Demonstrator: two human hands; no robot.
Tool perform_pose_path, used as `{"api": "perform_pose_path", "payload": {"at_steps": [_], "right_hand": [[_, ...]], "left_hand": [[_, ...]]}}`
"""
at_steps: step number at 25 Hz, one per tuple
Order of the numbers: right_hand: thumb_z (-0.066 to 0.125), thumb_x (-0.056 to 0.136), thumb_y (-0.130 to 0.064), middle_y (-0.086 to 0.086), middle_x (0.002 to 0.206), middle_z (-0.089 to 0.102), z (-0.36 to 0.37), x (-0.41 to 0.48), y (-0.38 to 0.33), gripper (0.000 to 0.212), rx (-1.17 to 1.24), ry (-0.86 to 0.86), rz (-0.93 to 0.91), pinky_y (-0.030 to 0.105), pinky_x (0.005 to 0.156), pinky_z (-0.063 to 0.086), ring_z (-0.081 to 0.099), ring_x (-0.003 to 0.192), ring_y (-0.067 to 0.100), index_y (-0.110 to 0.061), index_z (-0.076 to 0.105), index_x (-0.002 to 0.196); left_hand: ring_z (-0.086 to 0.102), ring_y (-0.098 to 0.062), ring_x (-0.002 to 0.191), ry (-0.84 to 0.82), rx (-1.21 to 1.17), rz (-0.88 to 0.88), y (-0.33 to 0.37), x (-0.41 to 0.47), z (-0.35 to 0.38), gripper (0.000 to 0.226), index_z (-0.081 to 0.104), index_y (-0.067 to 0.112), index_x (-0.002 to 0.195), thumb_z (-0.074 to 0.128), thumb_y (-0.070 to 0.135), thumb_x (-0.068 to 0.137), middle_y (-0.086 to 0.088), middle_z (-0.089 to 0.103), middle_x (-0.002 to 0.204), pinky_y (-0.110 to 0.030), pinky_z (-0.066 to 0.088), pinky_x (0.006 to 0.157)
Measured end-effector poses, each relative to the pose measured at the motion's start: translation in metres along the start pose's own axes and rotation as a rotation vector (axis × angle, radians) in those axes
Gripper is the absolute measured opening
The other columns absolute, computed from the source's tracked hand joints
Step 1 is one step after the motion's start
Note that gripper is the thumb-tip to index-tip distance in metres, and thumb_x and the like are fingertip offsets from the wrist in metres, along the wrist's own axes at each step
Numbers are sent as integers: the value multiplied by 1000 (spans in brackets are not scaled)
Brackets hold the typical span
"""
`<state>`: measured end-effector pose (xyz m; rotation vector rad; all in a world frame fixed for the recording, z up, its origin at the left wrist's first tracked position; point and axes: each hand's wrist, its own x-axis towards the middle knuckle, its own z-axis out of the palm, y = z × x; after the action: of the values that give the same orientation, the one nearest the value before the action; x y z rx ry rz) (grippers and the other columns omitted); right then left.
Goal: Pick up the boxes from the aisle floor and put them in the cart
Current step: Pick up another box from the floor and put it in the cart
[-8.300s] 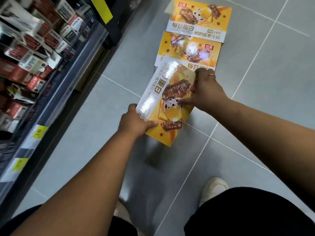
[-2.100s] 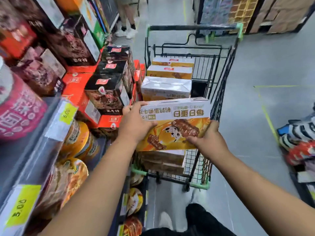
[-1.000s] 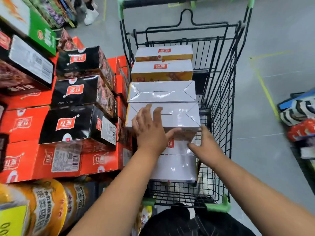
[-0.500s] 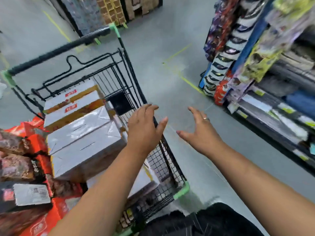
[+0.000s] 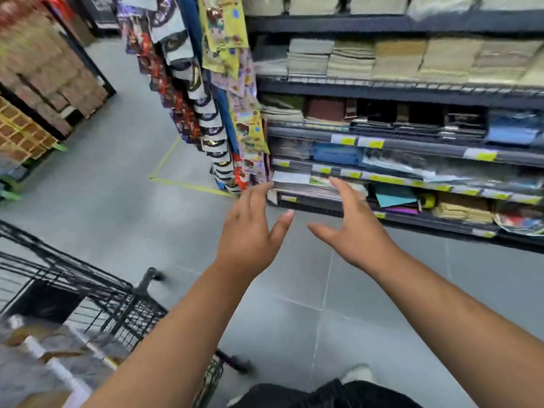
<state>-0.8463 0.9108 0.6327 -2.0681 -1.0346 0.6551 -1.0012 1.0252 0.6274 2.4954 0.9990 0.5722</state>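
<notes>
The black wire cart [image 5: 97, 285] stood upright on the grey tiled floor [image 5: 123, 228]. Blurred pale boxes [image 5: 35, 357] with tan patches lay inside it, close to one mesh corner.

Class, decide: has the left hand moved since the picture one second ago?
Yes. The left hand has left the boxes and now hangs open right of the cart.

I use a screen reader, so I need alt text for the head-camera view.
A person's bare left hand and right hand reach forward, open and empty, above a grey tiled floor. A black wire shopping cart holding blurred boxes sits at lower left; dark metal shelves of folded goods line the right.
</notes>
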Motion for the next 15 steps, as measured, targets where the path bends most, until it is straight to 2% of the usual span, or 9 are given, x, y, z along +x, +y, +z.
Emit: {"api": "perform_pose_path", "payload": {"at_steps": [3, 6, 8, 12, 15], "right_hand": [[73, 82, -41, -3, 154, 27, -68, -4, 36, 87, 29, 80, 43, 21, 100, 30, 33, 138, 15, -35, 20, 150], [72, 81, -42, -2, 151, 30, -143, -11, 72, 86, -2, 195, 80, 19, 94, 30, 37, 133, 13, -33, 22, 151], [74, 80, -40, 0, 148, 35, -181, -14, 92, 85, 17, 286, 103, 21, 96, 33, 39, 131, 14, -32, 25, 149], [77, 77, -39, -4, 147, 35, -244, -22, 131, 86, 82, 459, 205, 21, 98, 34, 38, 132, 10, -33, 28, 148], [79, 74, -38, -5, 145, 35, -285, -23, 157, 88, 130, 577, 291, 28, 101, 40, 42, 129, 10, -38, 28, 146]], "left_hand": [[46, -18, 123, -26, -74, 94, 67, 35, 35, 65, 46, 15, 137, 37, 59, 90, -3, 53, 132, -34, 37, 103], [45, -13, 120, -76, -148, 229, 150, 70, 71, 55, 52, 14, 132, 45, 52, 93, -1, 56, 127, -25, 33, 99], [46, -11, 120, -145, -186, 308, 193, 89, 90, 51, 52, 15, 132, 48, 50, 94, 0, 56, 128, -22, 32, 97], [49, -14, 119, -287, -180, 507, 262, 131, 134, 53, 51, 20, 130, 41, 55, 92, 4, 55, 127, -25, 36, 96], [51, -16, 115, -367, -173, 654, 302, 162, 168, 53, 52, 23, 126, 38, 59, 90, 5, 55, 123, -32, 41, 96]]}}
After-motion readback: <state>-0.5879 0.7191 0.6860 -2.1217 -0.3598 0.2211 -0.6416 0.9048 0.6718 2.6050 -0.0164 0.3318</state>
